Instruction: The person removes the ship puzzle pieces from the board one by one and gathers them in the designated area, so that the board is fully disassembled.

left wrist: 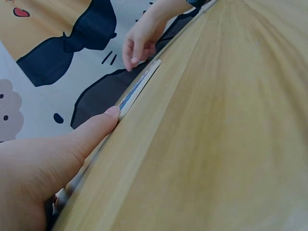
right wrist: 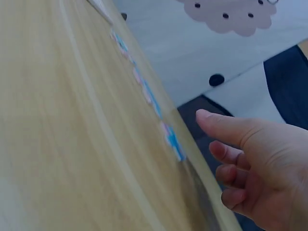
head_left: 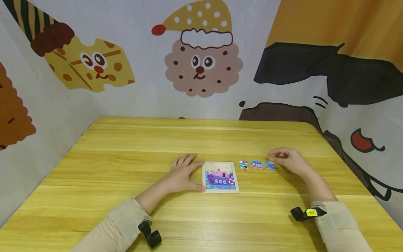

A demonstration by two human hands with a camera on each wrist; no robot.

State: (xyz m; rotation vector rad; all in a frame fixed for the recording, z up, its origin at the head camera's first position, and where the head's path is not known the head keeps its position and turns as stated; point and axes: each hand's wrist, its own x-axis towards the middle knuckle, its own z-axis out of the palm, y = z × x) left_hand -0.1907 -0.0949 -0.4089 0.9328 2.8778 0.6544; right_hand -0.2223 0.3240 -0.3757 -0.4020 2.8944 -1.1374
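A small wooden jigsaw board (head_left: 220, 166) lies flat on the table, its lower part filled with a purple and pink ship picture and its top strip bare wood. My left hand (head_left: 181, 175) is spread at the board's left side, its thumb touching the near corner and a finger at the far one. To the right of the board, three loose puzzle pieces lie in a row: a red, white and blue one (head_left: 244, 165), a purple and blue one (head_left: 257, 164) and a blue one (head_left: 270, 166). My right hand (head_left: 291, 161) hovers over the last, thumb and fingers apart, holding nothing.
The light wooden table (head_left: 132, 140) stretches out on all sides of the board. Behind it hangs a curtain (head_left: 138, 101) printed with cartoon figures. Each wrist carries a black camera mount, such as the right one (head_left: 303, 213).
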